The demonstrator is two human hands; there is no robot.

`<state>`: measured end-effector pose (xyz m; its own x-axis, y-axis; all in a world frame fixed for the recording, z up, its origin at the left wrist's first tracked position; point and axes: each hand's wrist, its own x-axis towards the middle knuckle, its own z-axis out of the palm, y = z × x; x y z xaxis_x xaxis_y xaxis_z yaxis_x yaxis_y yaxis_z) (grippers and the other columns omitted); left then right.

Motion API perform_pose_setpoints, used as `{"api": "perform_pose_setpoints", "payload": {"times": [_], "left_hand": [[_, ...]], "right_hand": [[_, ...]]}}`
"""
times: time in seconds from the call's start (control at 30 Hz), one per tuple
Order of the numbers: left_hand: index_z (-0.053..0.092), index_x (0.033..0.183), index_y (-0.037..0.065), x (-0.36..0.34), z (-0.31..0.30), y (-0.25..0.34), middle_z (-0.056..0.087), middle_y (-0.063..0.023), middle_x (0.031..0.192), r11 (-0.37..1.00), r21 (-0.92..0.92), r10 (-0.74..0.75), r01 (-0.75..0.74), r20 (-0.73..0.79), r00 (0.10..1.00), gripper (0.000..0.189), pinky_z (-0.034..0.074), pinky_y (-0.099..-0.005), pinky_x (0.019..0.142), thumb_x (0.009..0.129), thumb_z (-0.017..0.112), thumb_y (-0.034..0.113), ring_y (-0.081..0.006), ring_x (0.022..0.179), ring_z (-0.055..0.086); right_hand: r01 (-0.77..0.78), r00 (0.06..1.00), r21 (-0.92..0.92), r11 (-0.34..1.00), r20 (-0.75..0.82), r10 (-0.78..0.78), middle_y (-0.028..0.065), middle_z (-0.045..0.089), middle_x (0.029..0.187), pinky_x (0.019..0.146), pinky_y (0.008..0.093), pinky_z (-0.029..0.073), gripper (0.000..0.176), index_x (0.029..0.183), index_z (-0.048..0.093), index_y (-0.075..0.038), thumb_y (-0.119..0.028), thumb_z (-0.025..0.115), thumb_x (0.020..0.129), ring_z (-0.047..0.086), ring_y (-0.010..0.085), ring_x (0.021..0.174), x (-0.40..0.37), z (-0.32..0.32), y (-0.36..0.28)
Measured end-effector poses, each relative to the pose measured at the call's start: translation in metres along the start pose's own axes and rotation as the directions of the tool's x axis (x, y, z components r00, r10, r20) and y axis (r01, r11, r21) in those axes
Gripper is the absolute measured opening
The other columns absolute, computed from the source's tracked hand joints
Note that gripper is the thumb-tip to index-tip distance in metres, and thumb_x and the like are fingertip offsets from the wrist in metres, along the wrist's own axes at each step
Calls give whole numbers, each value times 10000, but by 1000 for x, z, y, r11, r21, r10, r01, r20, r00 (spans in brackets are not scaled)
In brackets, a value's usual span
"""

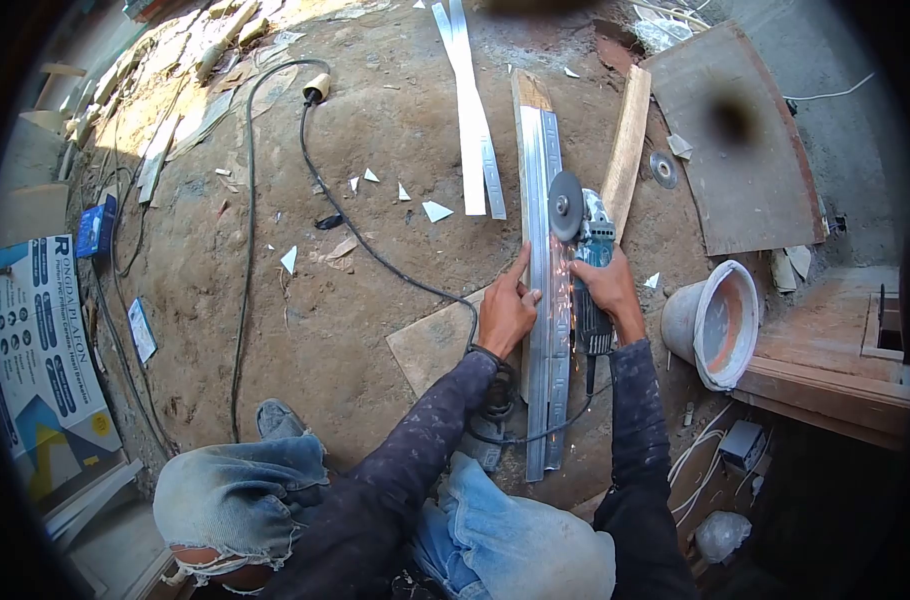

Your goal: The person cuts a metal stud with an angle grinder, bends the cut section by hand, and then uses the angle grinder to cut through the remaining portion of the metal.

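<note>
My right hand (pixel 612 290) is wrapped round an angle grinder (pixel 593 320), whose grey disc (pixel 565 205) meets the metal profiles (pixel 537 380). Orange sparks fly down along the profiles from the disc. My left hand (pixel 506 315) presses on the left edge of the profiles, its index finger stretched forward and the others bent. The profiles lie lengthwise over a wooden board (pixel 531 90). A black cable (pixel 375 250) passes by my left wrist and loops below the profiles near the grinder's rear end.
Two thin metal strips (pixel 470 130), a curved wooden plank (pixel 630 140) and a spare disc (pixel 663 169) lie ahead. A bucket (pixel 683 320) is tipped at the right. A large board (pixel 740 190) lies behind it. White shards dot the ground; a printed box (pixel 50 350) is at the left.
</note>
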<state>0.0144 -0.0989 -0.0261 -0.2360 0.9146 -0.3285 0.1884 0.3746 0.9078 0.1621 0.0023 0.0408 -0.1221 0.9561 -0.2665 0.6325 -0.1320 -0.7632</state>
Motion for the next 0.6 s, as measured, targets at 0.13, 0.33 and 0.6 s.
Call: {"api": "perform_pose_setpoints", "payload": {"times": [0.13,0.33,0.6], "left_hand": [[374,1552,289,0,2,-4,615,-97,714,997,26,68,-67,-63,996,822,515,-376,737,839,716,66,-245,673,616],[369,1554,300,1,4,-6,614,-100,713,997,7,71,-71,-65,995,836,513,-385,731,832,718,64,-256,672,621],[340,1566,302,2,5,-6,650,-116,746,998,26,61,-59,-58,996,861,524,-391,756,835,733,71,-263,706,654]], "right_hand": [[-13,1000,22,1000,27,12,162,717,975,799,349,537,462,1091,654,64,-200,764,729,689,228,867,6,1,1],[-40,999,-22,999,17,40,165,714,962,776,351,541,483,1089,648,67,-203,778,710,686,228,846,17,1,7],[-23,999,1,1000,24,23,196,716,1028,810,362,548,536,1157,615,72,-201,771,723,705,276,898,31,3,15]]}}
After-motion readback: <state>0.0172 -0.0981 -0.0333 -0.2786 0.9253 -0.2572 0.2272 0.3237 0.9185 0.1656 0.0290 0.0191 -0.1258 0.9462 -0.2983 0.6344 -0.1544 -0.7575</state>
